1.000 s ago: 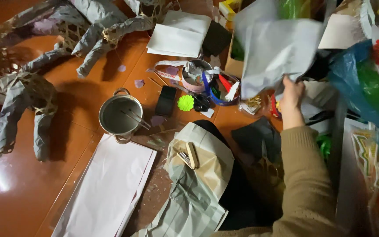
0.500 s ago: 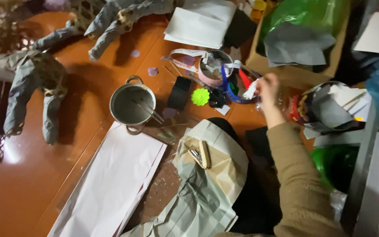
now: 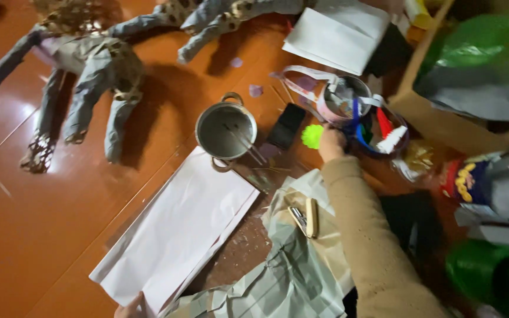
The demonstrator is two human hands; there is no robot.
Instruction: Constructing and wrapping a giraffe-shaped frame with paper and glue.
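On the far left of the red-brown floor [image 3: 42,235] lies a paper-wrapped figure [image 3: 89,76] with long limbs. Near the bottom edge the left hand [image 3: 129,307] touches the corner of a long white paper sheet [image 3: 178,229]; only a small part shows, so I cannot tell its grip. Beyond the sheet stands a small metal pot [image 3: 226,131], then a black phone [image 3: 286,125]. The right hand [image 3: 331,143] rests just beside a green spiky ball [image 3: 311,136], fingers hidden, near a bowl [image 3: 378,131] of coloured scraps.
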